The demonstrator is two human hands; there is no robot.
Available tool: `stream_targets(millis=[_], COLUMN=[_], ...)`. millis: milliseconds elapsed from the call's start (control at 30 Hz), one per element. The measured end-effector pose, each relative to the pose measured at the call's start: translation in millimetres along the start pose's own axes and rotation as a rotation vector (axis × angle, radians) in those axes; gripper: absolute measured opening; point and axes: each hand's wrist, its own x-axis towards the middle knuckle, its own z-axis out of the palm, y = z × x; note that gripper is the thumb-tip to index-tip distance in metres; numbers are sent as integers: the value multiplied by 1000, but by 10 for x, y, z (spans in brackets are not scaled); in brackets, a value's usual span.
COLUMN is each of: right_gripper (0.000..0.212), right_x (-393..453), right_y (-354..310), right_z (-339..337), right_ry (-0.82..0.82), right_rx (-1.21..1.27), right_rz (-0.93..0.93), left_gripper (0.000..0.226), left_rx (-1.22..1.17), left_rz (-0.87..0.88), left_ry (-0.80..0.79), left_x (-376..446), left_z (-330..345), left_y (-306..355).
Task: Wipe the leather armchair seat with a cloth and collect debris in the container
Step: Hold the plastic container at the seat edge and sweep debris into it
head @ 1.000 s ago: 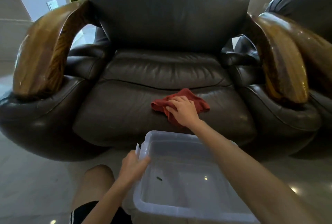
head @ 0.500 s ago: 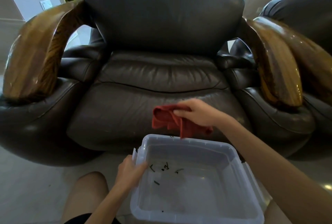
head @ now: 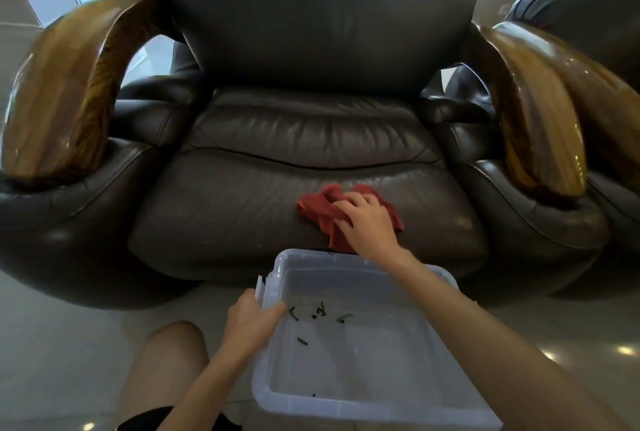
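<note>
A dark brown leather armchair seat (head: 235,202) fills the middle of the view. On its front right part lies a crumpled red cloth (head: 317,204), and my right hand (head: 369,223) presses down on it with fingers spread over the fabric. Just below the seat's front edge is a clear plastic container (head: 363,406). My left hand (head: 251,321) grips its left rim. Several small dark green bits of debris (head: 320,313) lie on the container's bottom.
Glossy wooden armrests stand at the left (head: 65,91) and right (head: 540,112) of the seat. A second dark leather chair (head: 588,11) is at the far right. My bare knee (head: 166,368) is at the lower left, on a pale tiled floor (head: 52,344).
My right hand swept the cloth off the seat's front edge over the container, dropping debris in, then moved back up onto the seat. The left hand stayed on the container rim.
</note>
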Motion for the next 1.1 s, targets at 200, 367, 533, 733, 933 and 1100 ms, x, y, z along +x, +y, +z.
stream_targets(millis=[200,367,533,733,933,1100], right_gripper=[23,22,23,20,14,16], right_x=[-656,-565,-466,-730,-864,-1040], right_y=[-154,-28,19,-32,104,221], right_z=[-168,-446,-283,-231,-383,-47], right_ry=[-306,-113,50,-251,-237,-352], right_rx=[226,278,230,376,481,456], right_rz=[-252,-196,-52,-198,-122,-40], left_gripper=[27,18,20,17,17,20], left_rx=[11,36,-6,-18,-47,-88], left_rz=[-14,11,19,31,80,58], left_ry=[22,54,33,65,80,15], left_x=[28,15,4,45,58,101], left_z=[10,24,66,113,197,314], left_y=[-30,-40,-68,-151,-307,-583])
